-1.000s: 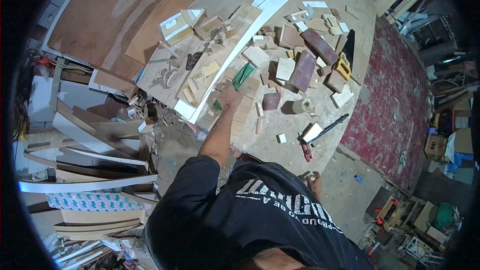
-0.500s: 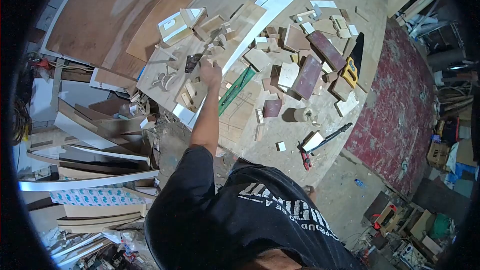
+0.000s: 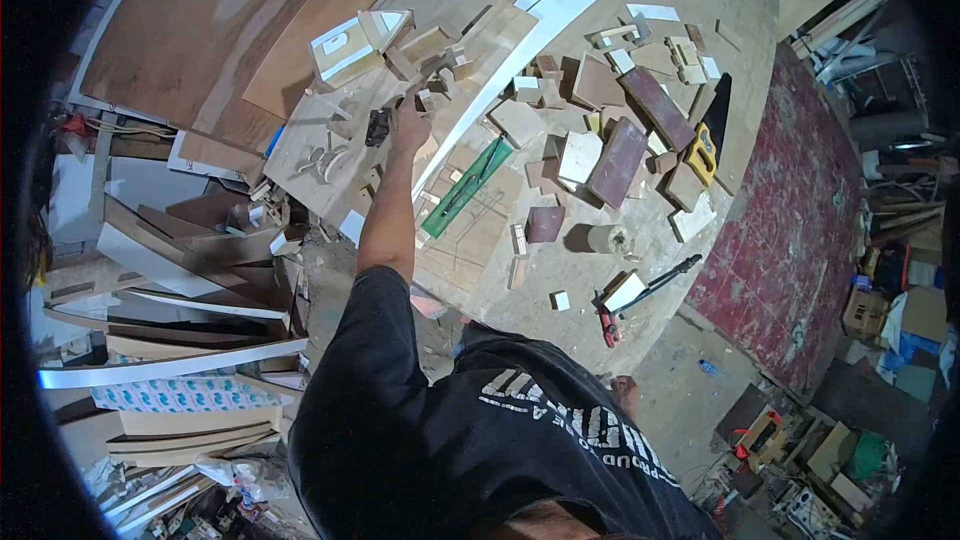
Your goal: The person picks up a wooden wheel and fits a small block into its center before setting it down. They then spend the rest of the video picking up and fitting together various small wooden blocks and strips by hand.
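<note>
Clutter around the left hand (image 3: 408,125) is the main risk, I'd say. Hand is at a small dark object (image 3: 378,127) on the left part of the bench (image 3: 640,230), the object just left of it. Fingers look bent, mostly hidden by the hand; can't tell how far open the grip is or whether it has hold of anything.

Possible failures: a blind or partial grip could let the object slip or tip. Small blocks (image 3: 460,70) lie just beyond the fingers; a sideways sweep could scatter them or knock the pale round pieces (image 3: 325,162) to the left.

Forearm crosses over the long white strip (image 3: 480,105); dropping the elbow could skew it. Green channel (image 3: 466,188) is just right of the forearm, so a rightward pull may catch it.

Right hand (image 3: 625,397) is low by the near edge, partly hidden, its grip unreadable.
</note>
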A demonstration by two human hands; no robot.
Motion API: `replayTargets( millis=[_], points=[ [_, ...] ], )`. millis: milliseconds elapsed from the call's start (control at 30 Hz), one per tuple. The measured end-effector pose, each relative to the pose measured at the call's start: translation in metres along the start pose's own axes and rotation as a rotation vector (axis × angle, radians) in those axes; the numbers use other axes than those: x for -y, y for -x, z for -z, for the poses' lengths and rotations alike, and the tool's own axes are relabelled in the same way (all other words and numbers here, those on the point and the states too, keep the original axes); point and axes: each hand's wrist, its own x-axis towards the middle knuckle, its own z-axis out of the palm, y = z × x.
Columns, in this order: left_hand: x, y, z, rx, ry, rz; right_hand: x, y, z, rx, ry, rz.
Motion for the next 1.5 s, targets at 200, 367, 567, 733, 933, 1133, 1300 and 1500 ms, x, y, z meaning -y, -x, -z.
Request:
replayTargets(
  millis=[200,367,567,733,933,1133,1300,1500],
  points=[
    [0.008,-0.013,0.007,0.102,0.073,-0.013,0.022,-0.008,-0.001,-0.029,-0.081,0.052],
    [0.016,-0.007,0.008,0.025,0.048,-0.136,0.043,0.010,0.002,0.021,0.136,0.012],
    [-0.048,0.023,0.022,-0.036,0.004,0.241,-0.010,0.001,-0.004,0.086,0.205,-0.065],
    [-0.035,0.017,0.000,-0.083,-0.116,0.196,0.021,0.011,0.005,0.066,0.137,0.005],
    [-0.018,0.014,-0.004,-0.060,-0.089,0.123,0.019,0.007,-0.004,0.045,0.072,0.108],
    [-0.050,0.011,0.027,-0.265,0.139,0.050,0.023,0.008,0.000,0.153,-0.062,0.006],
    [-0.094,-0.040,0.048,-0.291,0.022,-0.231,-0.005,-0.010,-0.005,0.131,-0.266,-0.122],
    [-0.124,-0.081,0.025,0.281,-0.611,-0.172,0.028,-0.006,-0.010,-0.006,0.172,0.160]
  ],
)
